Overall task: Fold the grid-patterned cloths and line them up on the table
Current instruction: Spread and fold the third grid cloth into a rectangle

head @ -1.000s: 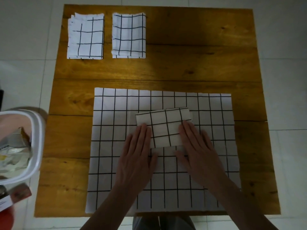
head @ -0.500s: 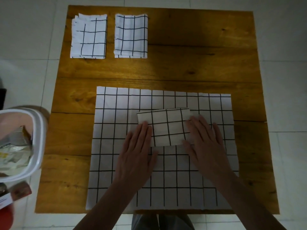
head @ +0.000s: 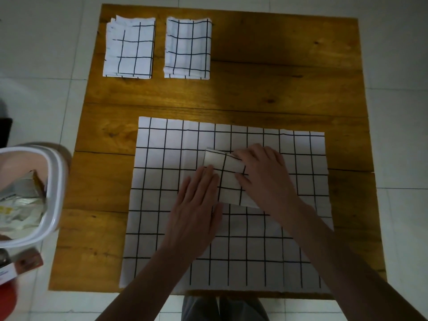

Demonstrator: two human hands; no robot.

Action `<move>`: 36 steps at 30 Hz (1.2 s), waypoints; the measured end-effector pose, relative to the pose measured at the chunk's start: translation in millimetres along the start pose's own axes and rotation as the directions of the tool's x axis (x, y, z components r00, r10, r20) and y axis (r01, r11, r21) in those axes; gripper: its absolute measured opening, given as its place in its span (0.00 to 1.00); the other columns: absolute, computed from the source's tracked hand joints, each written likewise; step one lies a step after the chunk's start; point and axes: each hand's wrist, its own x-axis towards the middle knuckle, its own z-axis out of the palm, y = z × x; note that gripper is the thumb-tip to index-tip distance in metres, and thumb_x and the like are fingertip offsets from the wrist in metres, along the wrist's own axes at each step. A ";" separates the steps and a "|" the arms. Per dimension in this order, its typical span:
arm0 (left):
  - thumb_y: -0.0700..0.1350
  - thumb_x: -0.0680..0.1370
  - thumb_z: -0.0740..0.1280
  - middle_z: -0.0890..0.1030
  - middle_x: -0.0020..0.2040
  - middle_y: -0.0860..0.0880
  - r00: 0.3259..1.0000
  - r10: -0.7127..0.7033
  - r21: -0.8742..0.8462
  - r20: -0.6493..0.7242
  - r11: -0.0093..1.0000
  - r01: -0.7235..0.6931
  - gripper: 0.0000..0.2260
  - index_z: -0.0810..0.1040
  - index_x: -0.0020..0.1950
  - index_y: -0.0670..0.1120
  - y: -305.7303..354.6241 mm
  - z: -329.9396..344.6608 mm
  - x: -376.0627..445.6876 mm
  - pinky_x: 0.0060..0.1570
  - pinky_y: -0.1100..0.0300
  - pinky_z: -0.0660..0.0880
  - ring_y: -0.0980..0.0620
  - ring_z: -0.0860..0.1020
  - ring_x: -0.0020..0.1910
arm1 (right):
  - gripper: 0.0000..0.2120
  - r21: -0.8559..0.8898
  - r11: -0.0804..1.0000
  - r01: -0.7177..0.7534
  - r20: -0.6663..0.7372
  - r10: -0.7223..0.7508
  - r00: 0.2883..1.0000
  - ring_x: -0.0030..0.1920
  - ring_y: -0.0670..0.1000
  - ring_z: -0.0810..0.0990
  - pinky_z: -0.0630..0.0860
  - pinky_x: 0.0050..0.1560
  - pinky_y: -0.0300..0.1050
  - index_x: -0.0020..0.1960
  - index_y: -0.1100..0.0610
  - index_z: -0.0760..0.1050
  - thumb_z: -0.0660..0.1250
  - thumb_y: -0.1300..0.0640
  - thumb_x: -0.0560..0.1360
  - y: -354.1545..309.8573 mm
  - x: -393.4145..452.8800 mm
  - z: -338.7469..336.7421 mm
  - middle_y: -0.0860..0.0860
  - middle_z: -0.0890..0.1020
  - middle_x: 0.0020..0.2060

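Mid-frame, the small folded cloth [head: 228,179] lay on the spread cloth [head: 162,205], which covered the lower half of the bench [head: 278,89]. The right hand [head: 264,177], half a second earlier flat beside the folded cloth's right edge, had moved over that edge with its grip curled round it and one flap lifted, while the left hand [head: 196,205] lay open and flat, fingers pressing the left edge. Judged: another fold beginning; two folded cloths [head: 129,47] [head: 188,48] sat lined up upper left.
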 end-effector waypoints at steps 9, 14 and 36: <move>0.53 0.87 0.54 0.59 0.84 0.42 0.990 -0.119 -0.101 -0.078 0.989 0.111 0.27 0.60 0.83 0.41 6.1 -4.6 -10.0 0.82 0.47 0.54 0.47 0.51 0.84 | 0.17 0.138 0.983 -0.123 0.074 0.114 0.991 0.59 0.53 0.74 0.63 0.57 0.46 0.63 0.50 0.73 0.72 0.54 0.77 -3.5 1.7 -8.2 0.48 0.77 0.58; 0.56 0.84 0.56 0.64 0.81 0.46 0.951 -0.304 -0.212 -0.051 0.934 0.287 0.28 0.61 0.82 0.46 11.7 -10.0 -15.1 0.79 0.46 0.61 0.48 0.58 0.82 | 0.20 0.185 0.961 -0.207 0.144 0.182 0.973 0.61 0.54 0.76 0.69 0.61 0.53 0.68 0.48 0.74 0.71 0.54 0.76 -5.9 -3.0 -13.4 0.49 0.80 0.58; 0.44 0.84 0.66 0.69 0.33 0.45 0.839 -0.500 -0.918 0.215 0.189 0.348 0.16 0.70 0.39 0.37 65.1 -178.2 -0.9 0.37 0.57 0.71 0.46 0.68 0.33 | 0.04 0.885 0.368 -0.286 0.160 0.336 0.928 0.38 0.41 0.81 0.76 0.40 0.32 0.50 0.54 0.78 0.71 0.55 0.80 -67.5 -77.2 -160.6 0.43 0.83 0.38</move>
